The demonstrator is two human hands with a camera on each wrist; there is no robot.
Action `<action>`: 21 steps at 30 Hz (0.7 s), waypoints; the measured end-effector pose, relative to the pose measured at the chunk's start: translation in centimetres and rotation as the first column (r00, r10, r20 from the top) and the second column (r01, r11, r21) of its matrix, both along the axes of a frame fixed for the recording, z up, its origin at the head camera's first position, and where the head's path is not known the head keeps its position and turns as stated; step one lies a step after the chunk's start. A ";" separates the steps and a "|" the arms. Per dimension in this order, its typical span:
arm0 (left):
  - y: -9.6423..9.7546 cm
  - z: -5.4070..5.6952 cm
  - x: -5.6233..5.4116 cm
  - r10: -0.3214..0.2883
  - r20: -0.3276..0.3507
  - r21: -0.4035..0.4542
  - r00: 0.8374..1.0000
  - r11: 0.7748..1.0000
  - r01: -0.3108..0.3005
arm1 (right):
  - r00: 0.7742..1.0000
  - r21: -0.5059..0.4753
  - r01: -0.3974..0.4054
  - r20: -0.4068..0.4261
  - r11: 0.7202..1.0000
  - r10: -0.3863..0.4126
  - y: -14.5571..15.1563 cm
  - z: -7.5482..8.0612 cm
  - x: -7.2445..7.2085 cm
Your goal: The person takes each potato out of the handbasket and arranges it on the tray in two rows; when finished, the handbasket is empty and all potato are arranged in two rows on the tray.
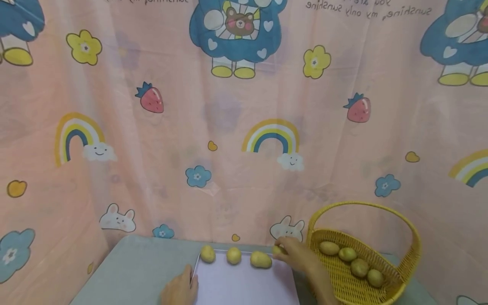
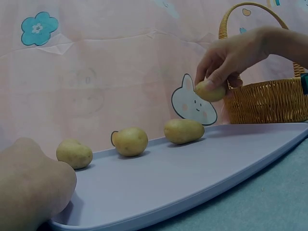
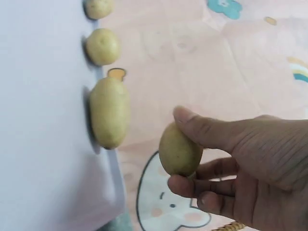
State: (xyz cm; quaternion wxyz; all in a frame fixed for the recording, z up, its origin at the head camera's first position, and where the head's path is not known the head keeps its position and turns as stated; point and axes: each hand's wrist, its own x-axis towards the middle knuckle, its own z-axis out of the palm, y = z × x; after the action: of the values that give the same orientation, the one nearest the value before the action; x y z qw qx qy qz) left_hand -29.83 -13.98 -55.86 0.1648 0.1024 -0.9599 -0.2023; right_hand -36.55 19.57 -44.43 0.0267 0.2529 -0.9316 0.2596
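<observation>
Pinched between the thumb and fingers of my right hand (image 1: 301, 258) is a potato (image 3: 180, 151), held above the far right corner of the white tray (image 1: 244, 284). Three more potatoes stand in a row along the tray's far edge: a left one (image 1: 207, 254), a round middle one (image 1: 234, 256) and a longer one (image 1: 261, 259). At the tray's left edge, my left hand (image 1: 178, 289) grips the rim, thumb on the tray side; its other fingertips are hidden in the left wrist view.
A yellow wicker basket (image 1: 354, 296) with a tall handle stands right of the tray, with several potatoes (image 1: 359, 268) inside. Grey-blue cloth (image 1: 141, 267) covers the table. Behind it hangs a pink printed curtain (image 1: 228, 203).
</observation>
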 end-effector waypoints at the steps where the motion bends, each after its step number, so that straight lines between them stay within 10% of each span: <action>1: 0.0 0.0 0.0 0.001 0.001 0.001 1.000 1.000 -0.001 | 0.999 -0.007 0.038 0.008 0.999 -0.038 -0.2 -0.3 -0.1; 21: 0.1 -0.1 -0.1 0.007 -0.018 -0.016 1.000 1.000 -0.008 | 0.950 0.170 0.312 -0.059 0.935 -0.306 -1.9 -3.6 -1.1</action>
State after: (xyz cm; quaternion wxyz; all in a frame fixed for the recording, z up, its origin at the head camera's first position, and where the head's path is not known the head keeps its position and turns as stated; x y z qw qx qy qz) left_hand -29.92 -13.88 -55.92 0.1748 0.1029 -0.9596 -0.1950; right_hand -37.66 17.65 -48.08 0.0592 0.1087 -0.9787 0.1641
